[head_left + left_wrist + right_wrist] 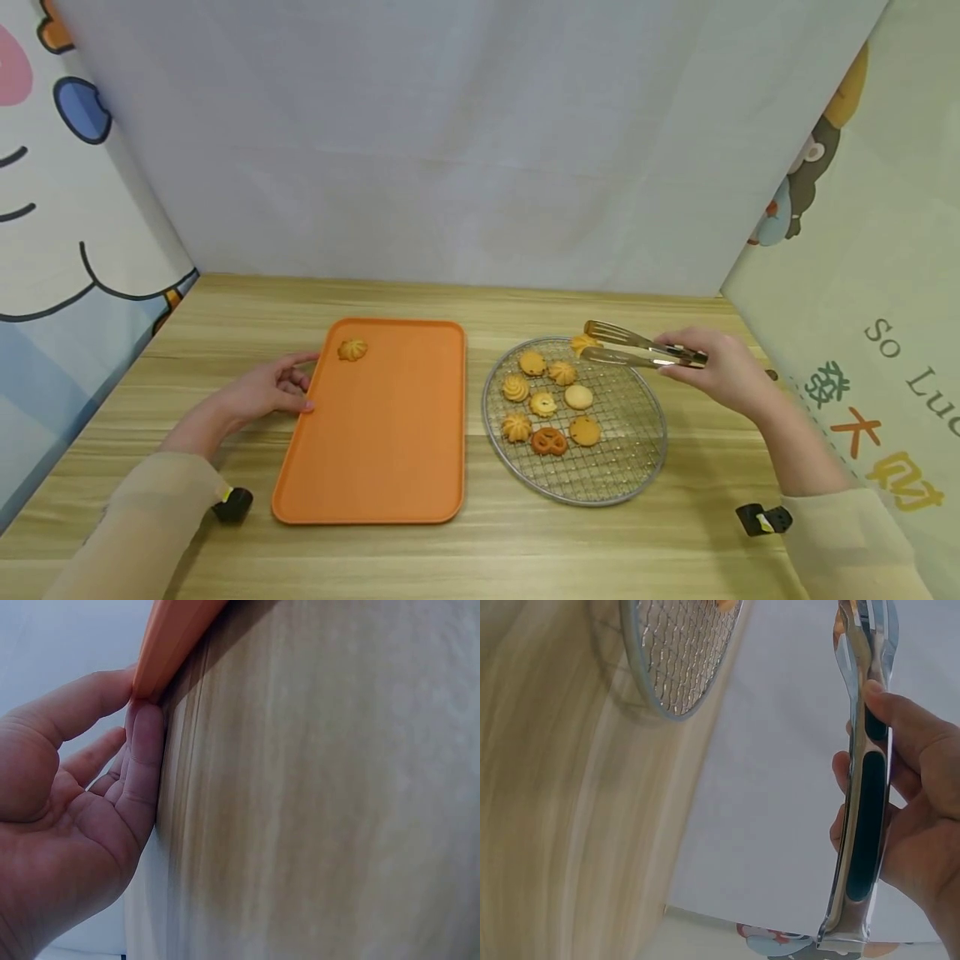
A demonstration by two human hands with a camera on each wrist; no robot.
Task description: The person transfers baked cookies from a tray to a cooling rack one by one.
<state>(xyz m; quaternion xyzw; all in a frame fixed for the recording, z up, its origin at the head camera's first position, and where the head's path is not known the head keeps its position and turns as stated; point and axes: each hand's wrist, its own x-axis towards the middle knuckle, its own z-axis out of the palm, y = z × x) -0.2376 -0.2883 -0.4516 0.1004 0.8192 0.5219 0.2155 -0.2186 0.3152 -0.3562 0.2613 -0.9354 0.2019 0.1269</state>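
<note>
My right hand (716,367) grips metal tongs (866,817) with dark inlays on the handles. Between the tong tips sits a golden cookie (582,343), above the far edge of a round wire rack (630,467). On that rack lie several cookies and a brown pretzel (549,442). My left hand (262,390) pinches the left edge of an orange tray (382,433); in the left wrist view the thumb and a finger meet at the tray's rim (161,660). A single swirled cookie (352,349) lies near the tray's far left corner.
Tray and rack stand side by side on a wood-grain table (525,554), with a narrow gap between them. A pale cloth wall (465,167) rises behind the table. Printed panels with cartoon figures flank both sides.
</note>
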